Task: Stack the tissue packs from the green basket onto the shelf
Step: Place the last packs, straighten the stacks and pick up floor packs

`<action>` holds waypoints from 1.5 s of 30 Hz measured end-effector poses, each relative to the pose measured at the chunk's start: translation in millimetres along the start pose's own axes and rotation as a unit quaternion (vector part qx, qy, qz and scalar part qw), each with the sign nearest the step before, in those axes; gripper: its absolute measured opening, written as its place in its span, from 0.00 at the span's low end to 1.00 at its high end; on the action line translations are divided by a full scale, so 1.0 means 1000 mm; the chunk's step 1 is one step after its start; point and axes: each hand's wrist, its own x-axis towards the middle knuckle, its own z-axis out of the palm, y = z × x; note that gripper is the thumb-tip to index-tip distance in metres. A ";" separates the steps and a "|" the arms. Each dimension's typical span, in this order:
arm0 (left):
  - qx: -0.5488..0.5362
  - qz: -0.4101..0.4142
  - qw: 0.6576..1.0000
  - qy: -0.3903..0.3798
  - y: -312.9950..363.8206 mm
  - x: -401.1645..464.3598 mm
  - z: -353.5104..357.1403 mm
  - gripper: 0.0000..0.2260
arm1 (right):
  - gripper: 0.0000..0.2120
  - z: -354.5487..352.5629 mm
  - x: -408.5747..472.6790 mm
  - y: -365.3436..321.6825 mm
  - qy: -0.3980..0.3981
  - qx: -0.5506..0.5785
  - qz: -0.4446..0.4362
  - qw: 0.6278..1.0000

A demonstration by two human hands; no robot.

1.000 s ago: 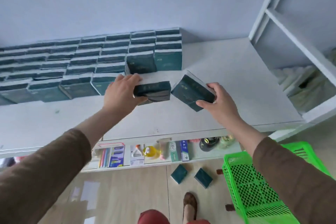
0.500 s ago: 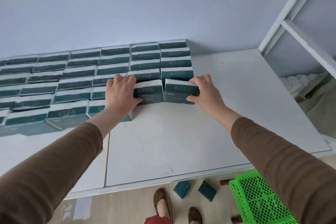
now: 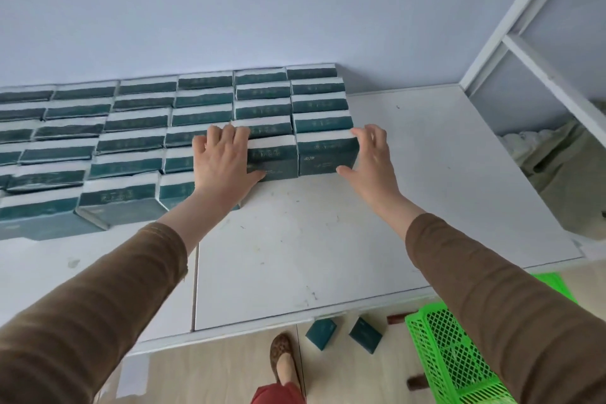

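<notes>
Several rows of dark green tissue packs (image 3: 131, 141) lie on the white shelf (image 3: 328, 239) against the wall. The two front packs of the right-hand rows stand side by side: the left one (image 3: 273, 159) and the right one (image 3: 324, 156). My left hand (image 3: 223, 161) lies flat with spread fingers over the packs just left of the left one, thumb against its front. My right hand (image 3: 373, 157) is at the right pack's right end, fingers apart, thumb touching its lower front edge. Neither hand grips a pack. The green basket (image 3: 452, 354) stands on the floor at lower right, partly hidden by my right sleeve.
Two more green packs (image 3: 321, 333) (image 3: 365, 334) lie on the floor beside the basket, near my shoe (image 3: 283, 354). A white shelf frame (image 3: 541, 75) rises at the right, with pale cloth (image 3: 564, 154) stuffed inside it. The wall closes off the shelf at the back.
Both hands carried one pack each up to the shelf and set them at the front of the two right-hand rows. The fingers have since spread and loosened from the packs.
</notes>
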 end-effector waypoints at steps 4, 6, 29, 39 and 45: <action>-0.069 0.006 0.997 0.041 0.020 -0.044 -0.018 0.28 | 0.27 -0.023 -0.051 -0.001 0.018 0.030 -0.023 0.999; -0.089 0.021 0.994 0.055 0.040 -0.078 -0.028 0.26 | 0.23 -0.037 -0.090 -0.001 0.030 0.070 -0.041 0.996; -0.207 0.049 0.907 -0.363 0.209 -0.511 0.371 0.18 | 0.15 0.249 -0.544 0.311 -0.210 0.198 0.508 0.812; -0.049 0.194 0.906 -0.373 0.249 -0.442 0.616 0.31 | 0.26 0.430 -0.501 0.471 -0.253 0.007 0.391 0.885; 0.092 0.347 0.876 -0.321 0.282 -0.386 0.704 0.41 | 0.31 0.489 -0.457 0.525 -0.280 -0.099 0.306 0.904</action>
